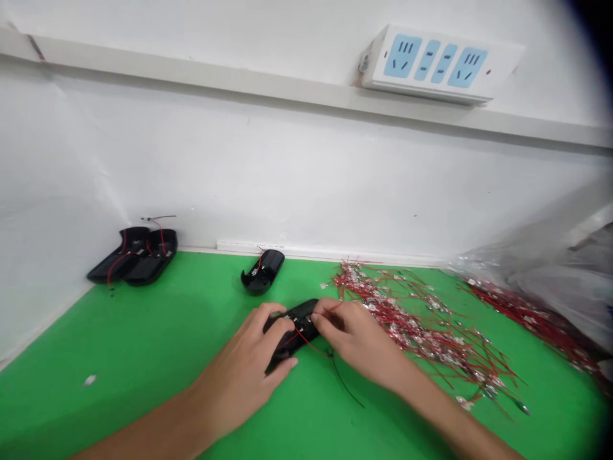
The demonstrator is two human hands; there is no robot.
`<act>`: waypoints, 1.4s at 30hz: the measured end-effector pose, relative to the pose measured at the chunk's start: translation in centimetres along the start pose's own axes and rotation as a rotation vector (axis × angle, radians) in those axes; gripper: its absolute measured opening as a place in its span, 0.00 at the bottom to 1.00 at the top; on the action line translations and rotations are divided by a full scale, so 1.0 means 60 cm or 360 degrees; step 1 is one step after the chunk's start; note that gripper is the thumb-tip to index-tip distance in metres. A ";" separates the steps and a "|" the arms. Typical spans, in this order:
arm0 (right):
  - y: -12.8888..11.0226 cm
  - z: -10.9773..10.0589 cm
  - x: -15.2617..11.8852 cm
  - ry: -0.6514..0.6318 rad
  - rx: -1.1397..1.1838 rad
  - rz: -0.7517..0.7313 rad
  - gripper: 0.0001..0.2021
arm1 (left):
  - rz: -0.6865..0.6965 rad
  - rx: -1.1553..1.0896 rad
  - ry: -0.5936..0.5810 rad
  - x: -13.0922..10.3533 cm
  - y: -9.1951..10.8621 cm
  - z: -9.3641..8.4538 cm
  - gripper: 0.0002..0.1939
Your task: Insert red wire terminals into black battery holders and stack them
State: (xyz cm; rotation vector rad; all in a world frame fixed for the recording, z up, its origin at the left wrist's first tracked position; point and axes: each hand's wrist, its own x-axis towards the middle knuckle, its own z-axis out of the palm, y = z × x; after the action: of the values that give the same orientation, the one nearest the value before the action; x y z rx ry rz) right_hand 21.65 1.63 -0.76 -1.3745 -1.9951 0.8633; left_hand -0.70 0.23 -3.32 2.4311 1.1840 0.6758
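Note:
A black plastic housing [301,313] with red and black wires lies tilted between my two hands over the green surface. My left hand [249,364] grips its left end, with the thumb along the near side and the fingers over the top. At the right end, the thumb and fingertips of my right hand [352,329] are pinched together on a thin red wire at the housing. A black wire [345,380] trails from a small dark joint below my right hand.
Another black housing [263,271] sits behind my hands, and more black housings [151,259] stand by the left wall. Red wires with metal tabs [407,319] are heaped at right, near a plastic bag [550,291]. A socket strip [435,64] hangs on the wall.

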 end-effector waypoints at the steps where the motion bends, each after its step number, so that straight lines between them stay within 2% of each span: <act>1: 0.001 -0.001 0.000 0.0014 -0.0012 0.0003 0.12 | -0.0005 -0.0002 -0.0008 0.000 0.000 0.000 0.18; 5: 0.006 -0.004 0.002 0.0075 -0.0035 0.0011 0.13 | -0.0018 -0.0011 -0.0019 0.001 0.002 0.000 0.16; 8: 0.012 -0.012 0.005 0.0127 -0.0054 0.0005 0.13 | -0.0026 -0.0014 0.0017 0.002 0.003 -0.002 0.09; 11: 0.028 -0.022 0.009 0.0255 -0.0078 -0.0072 0.14 | 0.0088 -0.0033 0.0018 0.008 0.004 -0.026 0.07; 13: 0.041 -0.029 0.012 0.0380 -0.0085 -0.0095 0.15 | 0.0242 -0.0061 -0.0081 0.016 0.003 -0.063 0.07; 14: 0.047 -0.032 0.013 0.0437 -0.0087 -0.0085 0.16 | 0.0318 -0.0076 -0.0157 0.020 0.001 -0.088 0.07; 16: 0.056 -0.034 0.016 0.0509 -0.0084 -0.0055 0.17 | 0.0319 -0.0065 -0.0254 0.026 -0.008 -0.149 0.05; 18: 0.057 -0.034 0.018 0.0537 -0.0077 -0.0056 0.17 | 0.0216 0.0030 -0.0234 0.026 -0.027 -0.217 0.05; 21: 0.051 -0.029 0.021 0.0539 -0.0074 -0.0095 0.17 | 0.0018 0.0137 -0.0256 0.015 -0.076 -0.302 0.14; 24: 0.045 -0.023 0.024 0.0516 -0.0071 -0.0101 0.16 | -0.0301 0.0101 -0.0277 0.001 -0.128 -0.342 0.24; 27: 0.044 -0.020 0.025 0.0493 -0.0057 -0.0119 0.16 | -0.0337 0.0172 -0.0411 -0.005 -0.167 -0.338 0.31; 29: 0.045 -0.020 0.024 0.0485 -0.0057 -0.0126 0.16 | -0.0291 0.0313 -0.0401 -0.001 -0.190 -0.326 0.29; 34: 0.044 -0.022 0.024 0.0497 -0.0065 -0.0111 0.16 | -0.0282 0.0624 -0.0046 0.025 -0.236 -0.306 0.22; 37: 0.041 -0.024 0.025 0.0514 -0.0082 -0.0121 0.17 | -0.0250 0.0723 0.0057 0.035 -0.223 -0.286 0.21; 42: 0.040 -0.026 0.022 0.0542 -0.0129 -0.0147 0.16 | -0.0139 0.0688 -0.0198 0.032 -0.167 -0.222 0.21</act>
State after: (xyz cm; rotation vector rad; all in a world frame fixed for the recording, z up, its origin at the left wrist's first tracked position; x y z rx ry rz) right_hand 23.79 3.85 -1.51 -1.3585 -1.8277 0.4741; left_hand -13.46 9.04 3.11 2.6942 1.4995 0.2549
